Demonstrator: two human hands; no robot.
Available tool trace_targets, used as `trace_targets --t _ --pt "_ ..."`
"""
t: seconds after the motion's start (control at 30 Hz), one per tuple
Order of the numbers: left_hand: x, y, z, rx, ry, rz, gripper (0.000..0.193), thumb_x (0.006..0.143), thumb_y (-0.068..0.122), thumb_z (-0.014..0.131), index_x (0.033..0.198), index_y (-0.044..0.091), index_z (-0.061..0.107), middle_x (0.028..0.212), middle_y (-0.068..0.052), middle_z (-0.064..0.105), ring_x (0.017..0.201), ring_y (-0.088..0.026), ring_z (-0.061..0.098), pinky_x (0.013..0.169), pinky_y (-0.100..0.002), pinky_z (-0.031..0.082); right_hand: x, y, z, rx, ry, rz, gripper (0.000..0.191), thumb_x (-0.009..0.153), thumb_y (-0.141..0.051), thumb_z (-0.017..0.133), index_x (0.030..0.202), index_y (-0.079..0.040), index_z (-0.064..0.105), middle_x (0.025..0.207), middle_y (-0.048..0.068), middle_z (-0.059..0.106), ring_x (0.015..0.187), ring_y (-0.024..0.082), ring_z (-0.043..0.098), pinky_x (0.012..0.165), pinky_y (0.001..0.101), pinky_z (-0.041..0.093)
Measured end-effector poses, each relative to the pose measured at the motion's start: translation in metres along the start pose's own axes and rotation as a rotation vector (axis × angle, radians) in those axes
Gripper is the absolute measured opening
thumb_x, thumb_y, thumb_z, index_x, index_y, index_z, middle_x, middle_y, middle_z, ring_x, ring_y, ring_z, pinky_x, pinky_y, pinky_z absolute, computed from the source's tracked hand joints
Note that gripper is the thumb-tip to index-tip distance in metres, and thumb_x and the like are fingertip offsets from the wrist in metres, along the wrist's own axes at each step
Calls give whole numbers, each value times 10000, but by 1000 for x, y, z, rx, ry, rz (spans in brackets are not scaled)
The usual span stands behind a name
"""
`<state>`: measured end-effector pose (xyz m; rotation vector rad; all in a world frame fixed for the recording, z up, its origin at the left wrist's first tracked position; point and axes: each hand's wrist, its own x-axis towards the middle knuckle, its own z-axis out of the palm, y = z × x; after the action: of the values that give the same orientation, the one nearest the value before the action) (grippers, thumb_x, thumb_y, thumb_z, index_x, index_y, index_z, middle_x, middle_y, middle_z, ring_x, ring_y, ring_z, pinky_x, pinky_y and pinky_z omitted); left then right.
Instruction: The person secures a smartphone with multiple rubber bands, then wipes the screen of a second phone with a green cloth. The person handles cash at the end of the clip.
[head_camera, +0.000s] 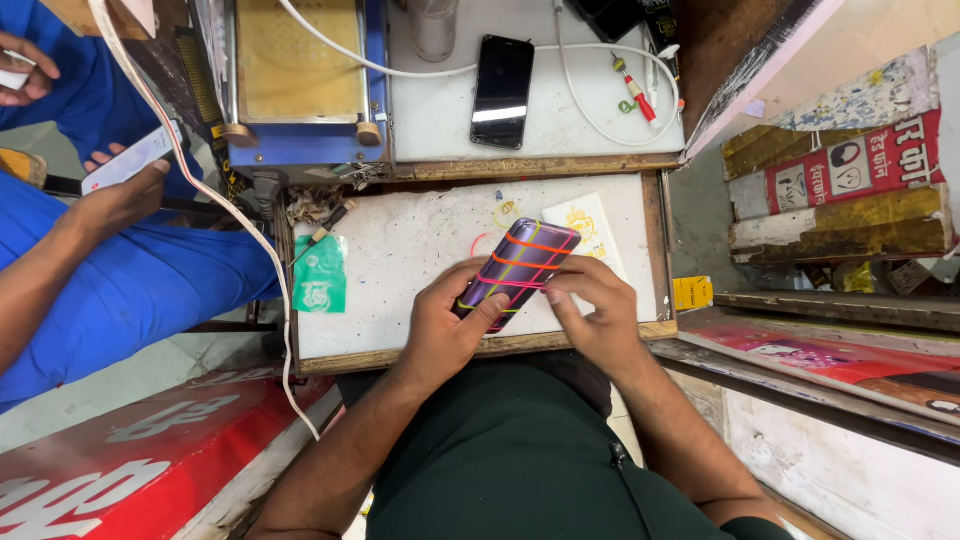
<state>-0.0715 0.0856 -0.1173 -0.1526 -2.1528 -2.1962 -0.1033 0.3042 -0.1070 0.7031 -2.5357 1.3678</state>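
A purple phone (520, 262) wrapped with several coloured rubber bands lies tilted between both hands, above the near edge of a white work board (400, 260). My left hand (440, 325) grips its lower left end, thumb across the back. My right hand (590, 310) holds the right edge, with its fingertips at the bands. A white paper card (590, 225) sits under the phone's far end.
A green packet (320, 275) lies on the board's left. Beyond it are a black phone (502, 90), white cables (600, 110), a red-handled tool (638, 98) and a blue machine (300, 90). A person in blue (120, 270) holding a phone sits at left.
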Motion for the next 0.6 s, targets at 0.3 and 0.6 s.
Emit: trace_targets --t 0.3,0.6 --pt "6 -9 9 -287 14 -101 490 991 43 667 1345 53 328 1056 -175 744 915 -121 716 763 -255 588 -14 12 13 434 178 141 132 1007 25 629 1108 51 708 1136 186 724 1036 217 712 926 317 595" --pt "15 -4 13 -399 60 -76 426 981 6 678 1238 72 344 991 -178 737 809 -82 691 670 -224 565 -10 19 32 430 330 118 115 1022 -7 620 1092 37 700 1127 162 702 1028 190 688 927 295 584"
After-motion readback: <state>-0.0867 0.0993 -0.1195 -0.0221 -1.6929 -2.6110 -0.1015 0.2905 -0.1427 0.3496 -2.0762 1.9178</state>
